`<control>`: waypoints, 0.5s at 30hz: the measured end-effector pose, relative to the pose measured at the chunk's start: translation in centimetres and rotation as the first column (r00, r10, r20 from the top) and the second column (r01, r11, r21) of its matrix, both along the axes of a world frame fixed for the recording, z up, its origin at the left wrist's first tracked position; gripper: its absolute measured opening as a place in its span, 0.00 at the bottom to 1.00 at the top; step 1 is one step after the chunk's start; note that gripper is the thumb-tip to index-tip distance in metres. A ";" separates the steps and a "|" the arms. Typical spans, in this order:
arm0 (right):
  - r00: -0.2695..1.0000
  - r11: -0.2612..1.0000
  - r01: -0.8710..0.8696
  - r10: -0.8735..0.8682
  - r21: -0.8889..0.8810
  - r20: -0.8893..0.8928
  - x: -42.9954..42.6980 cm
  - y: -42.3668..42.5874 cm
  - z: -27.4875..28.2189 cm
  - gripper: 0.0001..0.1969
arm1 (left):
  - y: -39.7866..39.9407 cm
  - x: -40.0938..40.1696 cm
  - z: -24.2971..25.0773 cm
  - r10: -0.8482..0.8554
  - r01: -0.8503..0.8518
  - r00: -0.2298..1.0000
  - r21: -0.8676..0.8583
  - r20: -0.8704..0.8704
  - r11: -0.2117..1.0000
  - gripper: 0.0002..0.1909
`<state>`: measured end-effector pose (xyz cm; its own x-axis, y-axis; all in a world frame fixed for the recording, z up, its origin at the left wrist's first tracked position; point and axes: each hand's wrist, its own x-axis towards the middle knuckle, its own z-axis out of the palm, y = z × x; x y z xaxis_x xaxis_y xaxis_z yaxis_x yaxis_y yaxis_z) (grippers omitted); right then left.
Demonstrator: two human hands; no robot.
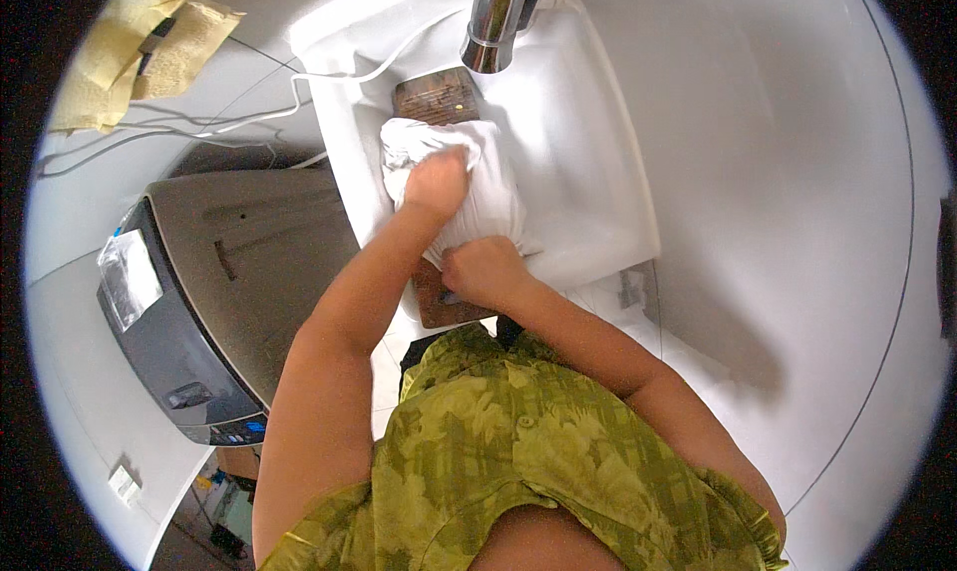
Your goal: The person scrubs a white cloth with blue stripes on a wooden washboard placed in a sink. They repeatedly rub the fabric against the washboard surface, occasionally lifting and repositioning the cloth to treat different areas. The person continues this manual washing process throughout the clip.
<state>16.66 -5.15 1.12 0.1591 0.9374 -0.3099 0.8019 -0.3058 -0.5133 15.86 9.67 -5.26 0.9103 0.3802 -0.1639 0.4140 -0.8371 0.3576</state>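
A white cloth garment [490, 189] lies over a brown wooden washboard [437, 96] in a white sink [605, 197]. The board's ridged upper end shows above the cloth, and its lower end shows below it at the sink's near edge. My left hand [439, 180] is closed on the bunched upper part of the cloth. Lower down, near the sink's front edge, my right hand [486, 272] grips the cloth's near end. The fingertips of both hands are partly hidden.
A chrome faucet [490, 32] reaches over the sink's far side. Left of the sink stands a top-loading washing machine [254, 257]. A white cable [351, 79] crosses the sink's left rim. Yellowish cloths [164, 55] hang at upper left. A tiled wall [785, 159] stands on the right.
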 end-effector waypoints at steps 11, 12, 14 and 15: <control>0.999 0.997 0.052 -0.052 0.063 0.000 -0.2 0.1 -0.4 0.13 | 8.4 3.7 -0.5 0.362 -0.362 0.932 -0.020 -0.017 0.932 0.13; 0.998 0.997 0.057 -0.057 0.049 -0.003 0.0 0.4 -0.4 0.13 | 7.7 2.9 0.9 0.372 -0.374 0.928 -0.067 -0.037 0.925 0.14; 0.998 0.995 0.065 -0.065 0.079 -0.008 0.1 0.6 -0.3 0.12 | 5.2 0.7 1.7 0.355 -0.366 0.930 -0.164 -0.092 0.916 0.16; 0.997 0.991 0.071 -0.070 0.117 -0.011 0.2 0.4 -0.4 0.12 | 3.2 -0.7 1.2 0.325 -0.347 0.937 -0.218 -0.129 0.912 0.16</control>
<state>16.82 -4.73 0.74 0.2241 0.9539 -0.1995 0.7766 -0.2985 -0.5548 15.17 12.90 -4.05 0.7133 0.6021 -0.3588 0.6947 -0.5397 0.4754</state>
